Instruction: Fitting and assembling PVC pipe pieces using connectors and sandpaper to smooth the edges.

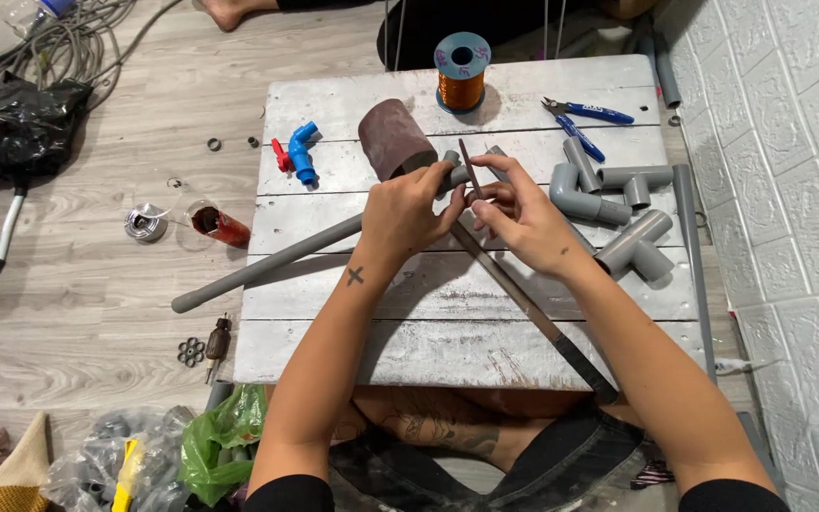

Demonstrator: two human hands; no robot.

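My left hand (408, 213) grips a long grey plastic pipe (267, 268) near its upper end, over a low whitewashed wooden table (447, 356). The pipe slants down to the left, past the table's edge. My right hand (523, 216) pinches a small dark strip (467, 167), probably sandpaper, against the pipe's end. A roll of brown sandpaper (392, 137) stands just behind my left hand. A long flat metal blade with a dark handle (533, 318) lies diagonally under my right forearm.
Several grey pipe elbows and tees (609, 204) lie right of my hands. Blue-handled cutters (585, 118), an orange wire spool (462, 74) and a blue fitting with a red valve (298, 154) sit on the table. Floor left: red can (220, 226), cables, black bag. White wall on the right.
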